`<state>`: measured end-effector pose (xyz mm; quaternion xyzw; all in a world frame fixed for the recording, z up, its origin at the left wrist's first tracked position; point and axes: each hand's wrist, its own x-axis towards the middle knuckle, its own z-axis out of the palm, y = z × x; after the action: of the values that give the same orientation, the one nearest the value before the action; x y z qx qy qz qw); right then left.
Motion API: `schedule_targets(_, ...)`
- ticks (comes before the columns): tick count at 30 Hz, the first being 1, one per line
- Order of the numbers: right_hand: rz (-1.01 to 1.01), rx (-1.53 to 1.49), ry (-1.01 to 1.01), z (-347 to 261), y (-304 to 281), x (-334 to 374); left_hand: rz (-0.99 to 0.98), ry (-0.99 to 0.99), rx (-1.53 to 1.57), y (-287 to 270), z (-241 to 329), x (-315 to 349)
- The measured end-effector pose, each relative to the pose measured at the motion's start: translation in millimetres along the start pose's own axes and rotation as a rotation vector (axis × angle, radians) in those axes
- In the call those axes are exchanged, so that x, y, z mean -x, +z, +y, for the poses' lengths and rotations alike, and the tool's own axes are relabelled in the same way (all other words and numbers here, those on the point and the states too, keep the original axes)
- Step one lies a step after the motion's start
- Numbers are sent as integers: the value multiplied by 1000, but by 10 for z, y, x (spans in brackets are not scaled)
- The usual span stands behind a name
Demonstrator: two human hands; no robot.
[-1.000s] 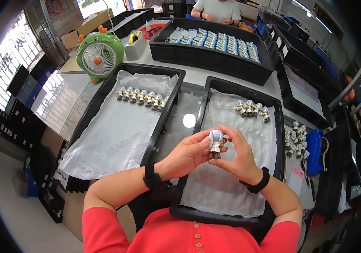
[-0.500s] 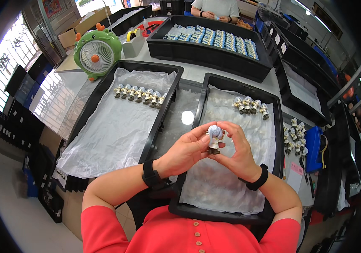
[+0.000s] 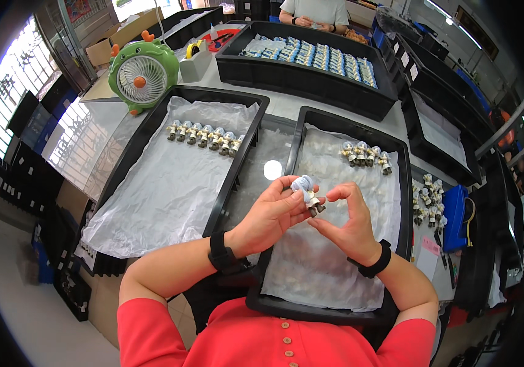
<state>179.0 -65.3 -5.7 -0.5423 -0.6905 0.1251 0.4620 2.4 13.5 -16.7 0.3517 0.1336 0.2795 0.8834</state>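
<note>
My left hand [image 3: 276,208] pinches a small figurine [image 3: 306,194] with pale lavender hair, a white outfit and dark boots, tilted over the right tray. Close by on its right, my right hand [image 3: 351,223] has thumb and forefinger apart in a C shape, with nothing between them. Below both hands, the black right tray [image 3: 404,214] is lined with thin white paper; several matching figurines [image 3: 366,156] lie near its far end. To the left, another paper-lined black tray [image 3: 133,147] holds a row of the same figurines [image 3: 204,136] across its far part.
A green animal-shaped fan [image 3: 142,76] and a tape dispenser [image 3: 194,64] stand at the back left. Behind, a large black tray [image 3: 305,79] holds many blue-and-white pieces. More figurines [image 3: 428,200] cluster right, beside a blue container [image 3: 456,217]. Across the table sits another person [image 3: 314,12].
My right hand has come off the figurine and opened beside it. In my left hand the figurine has gone from upright to tilted, its feet swung rightward.
</note>
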Motion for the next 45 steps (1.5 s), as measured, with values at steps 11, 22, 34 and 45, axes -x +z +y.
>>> schedule_targets(11, 52, 90, -149, -2, 9, -70, 51, -29, -24, 46, 2, 47)
schedule_targets(22, 47, 101, -122, 29, -39, -36, -21, -20, 105, 69, 68, 62)
schedule_targets(34, 53, 140, -163, 23, -58, -66, -45, -34, 141, 23, 44, 37)
schedule_targets(45, -55, -371, 327, 11, -32, 23, -14, 78, -84, 57, 10, 40)
